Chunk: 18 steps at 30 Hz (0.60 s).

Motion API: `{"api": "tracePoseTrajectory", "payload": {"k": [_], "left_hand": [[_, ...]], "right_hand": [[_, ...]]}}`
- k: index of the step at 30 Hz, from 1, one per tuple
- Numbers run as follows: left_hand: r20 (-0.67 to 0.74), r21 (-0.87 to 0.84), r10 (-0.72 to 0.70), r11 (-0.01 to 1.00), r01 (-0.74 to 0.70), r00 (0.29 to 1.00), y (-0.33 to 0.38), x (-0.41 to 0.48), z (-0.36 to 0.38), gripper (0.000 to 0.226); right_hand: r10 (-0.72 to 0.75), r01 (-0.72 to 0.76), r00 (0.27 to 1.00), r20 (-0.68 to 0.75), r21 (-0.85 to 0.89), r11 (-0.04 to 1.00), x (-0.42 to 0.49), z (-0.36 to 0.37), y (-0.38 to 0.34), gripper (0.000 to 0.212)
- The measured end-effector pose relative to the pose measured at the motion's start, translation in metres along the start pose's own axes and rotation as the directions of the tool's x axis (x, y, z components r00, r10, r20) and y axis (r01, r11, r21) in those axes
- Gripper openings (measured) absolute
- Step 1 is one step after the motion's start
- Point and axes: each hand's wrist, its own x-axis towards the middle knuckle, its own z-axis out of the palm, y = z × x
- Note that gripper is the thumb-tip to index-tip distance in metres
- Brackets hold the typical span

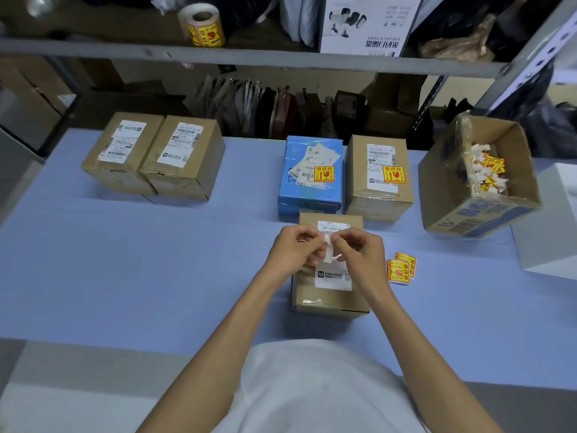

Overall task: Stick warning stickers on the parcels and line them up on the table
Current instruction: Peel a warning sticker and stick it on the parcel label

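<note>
My left hand (pixel 295 246) and right hand (pixel 359 250) pinch one white-backed sticker (pixel 328 253) between fingertips, both curled tight, above the brown parcel (pixel 327 295) nearest the desk's front edge. Two loose warning stickers (pixel 401 268) lie just right of it. Toward the back edge: blue parcel (pixel 312 173) and labelled brown parcel (pixel 379 176), both stickered; two unstickered parcels (pixel 153 156) back left. Open scrap box (pixel 477 179) back right. Blue desk (pixel 125 260), left side open; shelving behind.

I see a pale blue counter (pixel 156 260) carrying two brown parcels (pixel 153 156) side by side at far left, a blue parcel (pixel 312 173) touching a stickered brown parcel (pixel 379 176), another parcel (pixel 327 295) nearer me, loose yellow stickers (pixel 401 268), and an open carton (pixel 480 179) of scraps.
</note>
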Motion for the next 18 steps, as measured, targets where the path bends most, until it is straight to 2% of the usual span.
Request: {"api": "tracePoseTrajectory", "payload": {"k": [5, 8, 11, 14, 18], "left_hand": [[-0.059, 0.049, 0.019, 0.999, -0.016, 0.998, -0.0010, 0.0024, 0.0002, 0.012], [-0.061, 0.094, 0.045, 0.995, -0.040, 0.997, 0.0000, 0.0036, 0.0031, 0.011], [-0.048, 0.174, 0.097, 0.981, -0.087, 0.994, 0.0005, 0.0035, 0.0076, 0.029], [-0.049, 0.185, 0.103, 0.978, -0.092, 0.993, -0.0004, 0.0047, 0.0061, 0.024], [-0.137, 0.206, 0.063, 0.978, -0.033, 0.989, -0.0004, 0.0062, -0.0006, 0.021]], "right_hand": [[0.065, -0.060, 0.997, -0.040, 0.130, 0.990, 0.0010, -0.0003, -0.0029, 0.012], [0.063, -0.059, 0.998, -0.022, 0.145, 0.988, -0.0003, 0.0009, -0.0035, 0.012], [0.047, -0.049, 0.999, 0.015, 0.149, 0.988, -0.0025, 0.0057, -0.0060, 0.012], [0.060, -0.063, 0.998, 0.025, 0.162, 0.985, -0.0026, 0.0069, -0.0068, 0.011], [0.129, -0.109, 0.988, -0.087, 0.210, 0.972, -0.0001, 0.0015, -0.0013, 0.012]]}}
